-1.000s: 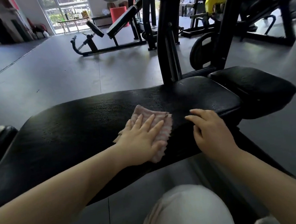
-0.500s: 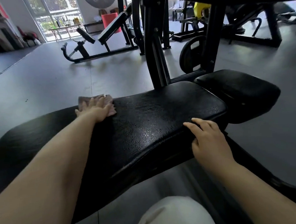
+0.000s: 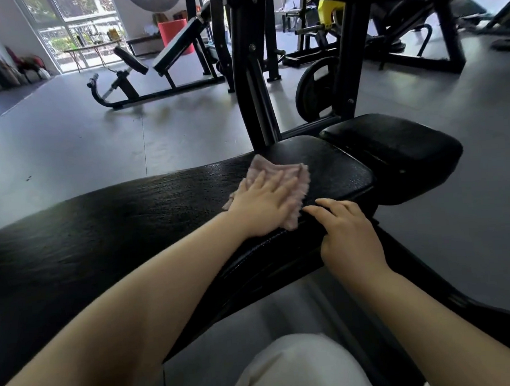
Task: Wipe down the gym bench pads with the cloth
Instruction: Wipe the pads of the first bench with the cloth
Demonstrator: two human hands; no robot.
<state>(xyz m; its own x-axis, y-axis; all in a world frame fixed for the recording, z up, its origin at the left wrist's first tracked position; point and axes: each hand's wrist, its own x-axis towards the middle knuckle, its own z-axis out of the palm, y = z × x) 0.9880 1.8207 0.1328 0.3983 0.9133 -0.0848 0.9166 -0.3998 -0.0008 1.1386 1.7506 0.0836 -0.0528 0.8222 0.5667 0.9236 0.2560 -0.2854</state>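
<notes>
Pink and ribbed, the cloth [image 3: 288,178] lies flat under our left hand [image 3: 263,205], whose fingers are straight and spread, pressing it onto the long bench pad [image 3: 130,218]. That black pad runs crosswise in front of us, its long axis stretching away to the left of both hands, with only a short stretch left beyond the cloth on the right. Our right hand [image 3: 349,240] rests just beside the cloth on the pad's near edge, fingers loosely bent over the rim and gripping nothing we can make out; the two hands are close but apart. The pad's pebbled surface catches a wet-looking sheen around the cloth. Further right of both hands sits the smaller seat pad [image 3: 394,151], nearer our right hand than our left. We judge that the next stroke depends on this layout: left along the long pad, or right across the gap to the small one.
</notes>
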